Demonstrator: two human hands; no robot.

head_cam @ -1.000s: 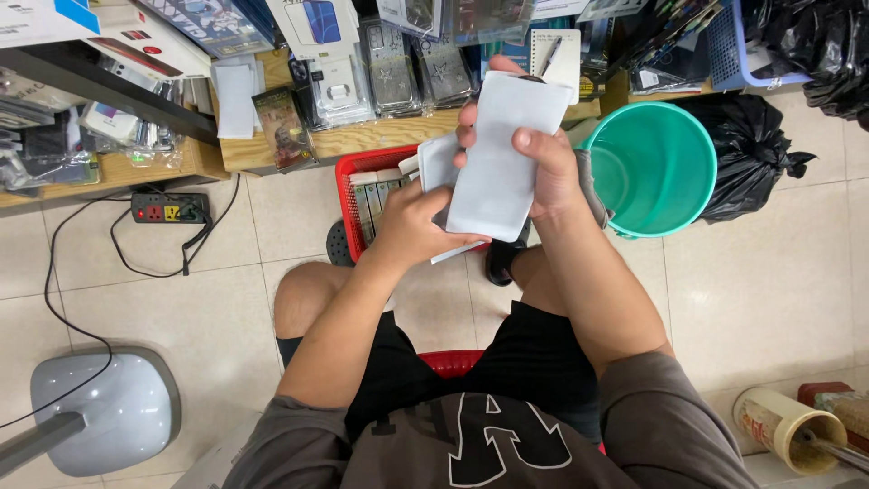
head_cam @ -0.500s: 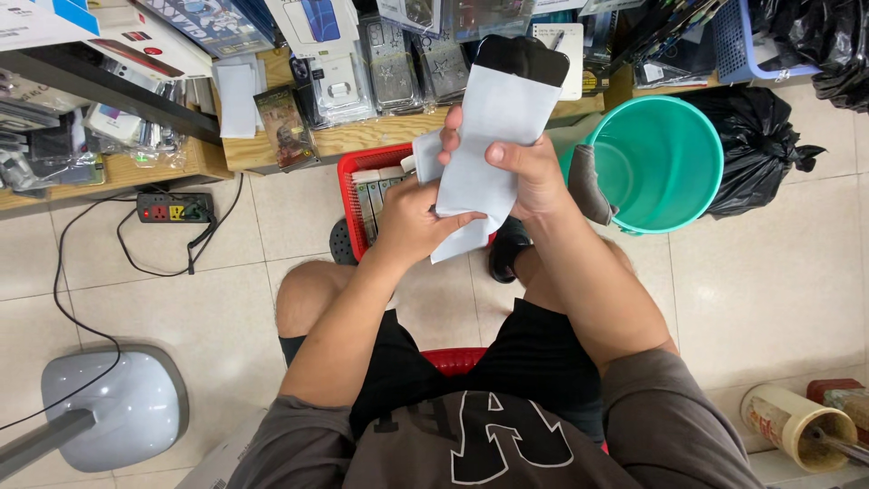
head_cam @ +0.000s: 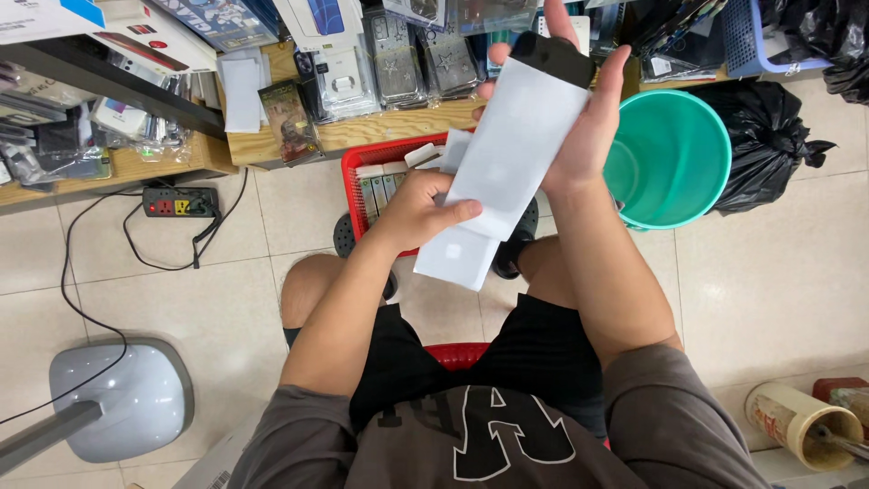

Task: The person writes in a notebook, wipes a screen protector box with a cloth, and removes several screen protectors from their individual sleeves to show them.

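Observation:
My right hand [head_cam: 590,118] is raised in front of me, fingers spread around a long flat white package [head_cam: 516,145] with a black end [head_cam: 552,56] showing at its top. My left hand [head_cam: 418,210] sits lower and grips the lower edge of that package, where a second white piece [head_cam: 457,258] sticks out below. Both are held in the air above a red basket [head_cam: 358,167] on the floor. I cannot tell whether the black end is a separate item inside.
The red basket holds several small white boxes. A teal bucket [head_cam: 672,154] and a black bin bag [head_cam: 769,136] stand to the right. A low wooden shelf [head_cam: 380,127] carries packaged goods. A power strip [head_cam: 179,201], a grey stand base [head_cam: 127,398] and a cardboard tube [head_cam: 801,421] lie on the tiles.
My right hand has lifted the white package up and away from me. A black end has come out at its top, and the lower white piece now shows below my left hand.

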